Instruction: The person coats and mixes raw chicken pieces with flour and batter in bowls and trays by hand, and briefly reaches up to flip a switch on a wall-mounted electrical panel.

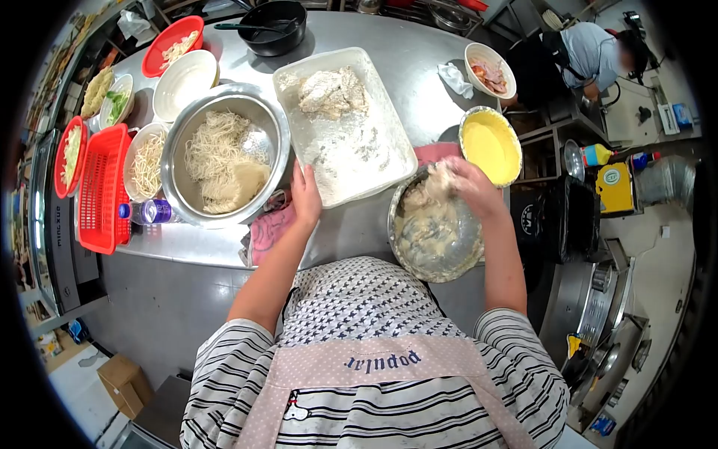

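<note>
My left hand (305,198) lies against the left side of a white rectangular tray (400,161), fingers stretched along its edge. Loose flour covers the tray's floor, and a flour-coated piece of meat (333,93) lies at its far end. Over a metal bowl (470,258) smeared with pale wet batter, my right hand (479,187) grips a batter-covered piece of meat (440,182). Part of that piece is hidden by my fingers. More wet batter and pieces sit in the bowl below.
Left of the tray stands a large steel bowl (170,161) of noodles, near a red basket (120,187), a bottle (153,212) and a bowl of bean sprouts (149,165). A yellow-filled container (490,146) is right. A black pan (277,45) sits behind; a person (594,56) stands at far right.
</note>
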### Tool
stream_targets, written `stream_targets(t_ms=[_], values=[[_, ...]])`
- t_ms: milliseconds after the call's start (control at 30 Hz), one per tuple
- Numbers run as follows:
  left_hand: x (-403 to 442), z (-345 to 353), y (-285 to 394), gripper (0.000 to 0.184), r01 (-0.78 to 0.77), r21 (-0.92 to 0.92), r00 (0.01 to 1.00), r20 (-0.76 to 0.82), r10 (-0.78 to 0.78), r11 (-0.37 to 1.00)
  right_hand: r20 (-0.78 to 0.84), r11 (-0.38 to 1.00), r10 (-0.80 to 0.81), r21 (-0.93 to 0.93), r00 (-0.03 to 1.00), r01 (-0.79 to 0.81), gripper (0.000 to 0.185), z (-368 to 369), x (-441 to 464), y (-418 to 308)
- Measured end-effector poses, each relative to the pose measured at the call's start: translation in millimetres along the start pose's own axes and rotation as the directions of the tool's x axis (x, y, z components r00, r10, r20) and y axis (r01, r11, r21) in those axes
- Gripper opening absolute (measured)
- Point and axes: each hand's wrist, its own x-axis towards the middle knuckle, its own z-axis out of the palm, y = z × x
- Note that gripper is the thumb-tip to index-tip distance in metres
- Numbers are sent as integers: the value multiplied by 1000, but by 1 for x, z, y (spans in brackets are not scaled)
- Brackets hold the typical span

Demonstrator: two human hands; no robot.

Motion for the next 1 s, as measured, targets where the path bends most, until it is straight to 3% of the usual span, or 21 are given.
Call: stream_targets(t_ms=[33, 100, 167, 233, 300, 333, 400, 500, 533, 600, 633, 700, 733, 767, 867, 900, 967, 1000], values=[[-2, -1, 5, 49, -2, -1, 1000, -7, 2, 1000, 25, 990, -85, -110, 996, 87, 14, 15, 19, -12], [-3, -2, 13, 50, 32, -10, 1000, 0, -32, 999, 53, 953, -51, -295, 997, 65, 17, 47, 52, -28], [2, 3, -7, 52, -14, -15, 1000, -18, 14, 1000, 182, 899, -124, -395, 975, 188, 23, 70, 98, 4], [0, 3, -5, 52, -18, 33, 999, -44, 20, 999, 443, 536, -42, -746, 895, 395, 27, 92, 151, 73], [0, 1, -6, 52, 8, 29, 999, -41, -7, 1000, 554, 519, 177, -755, 813, 401, 26, 94, 173, 147], [0, 0, -4, 52, 8, 25, 1000, -27, -7, 1000, 560, 519, 179, -752, 809, 406, 26, 99, 175, 145], [0, 1, -3, 52, 5, 32, 1000, -31, -4, 999, 476, 437, 328, -842, 816, 315, 27, 108, 178, 128], [-1, 0, 0, 52, 1, 27, 1000, -17, -1, 1000, 404, 316, 297, -897, 865, 310, 28, 121, 169, 108], [-1, 0, 2, 52, 1, 28, 1000, -16, -1, 1000, 404, 316, 297, -897, 865, 310, 28, 121, 168, 107], [-2, -1, 6, 51, 7, 15, 1000, -25, -6, 1000, 297, 344, 19, -899, 955, 273, 29, 120, 168, 107], [-2, 0, 8, 51, 8, 17, 1000, -25, -8, 1000, 298, 346, 20, -898, 954, 273, 29, 118, 171, 106], [-3, -1, 8, 51, 0, -43, 1000, -17, -1, 999, 265, 524, -109, -803, 958, 282, 31, 116, 181, 94], [-2, -1, 8, 51, 1, -41, 1000, -17, -2, 999, 231, 621, -52, -755, 972, 213, 32, 116, 182, 84], [-2, -1, 6, 51, -4, -24, 1000, -27, 4, 1000, 232, 621, -53, -754, 971, 214, 32, 115, 183, 77], [-2, -2, 4, 51, 23, -22, 1000, 1, -23, 999, 145, 866, 245, -477, 959, -149, 43, 114, 174, 45], [-2, -3, 5, 52, 58, -33, 998, 41, -57, 998, 149, 864, 245, -482, 958, -146, 43, 109, 173, 44], [0, -2, -3, 52, 63, 37, 998, 27, -65, 997, 224, 838, 528, -294, 819, -459, 58, 94, 179, 48], [0, -2, -8, 52, 66, 33, 998, 19, -67, 997, 228, 836, 530, -302, 817, -458, 58, 91, 182, 53]])
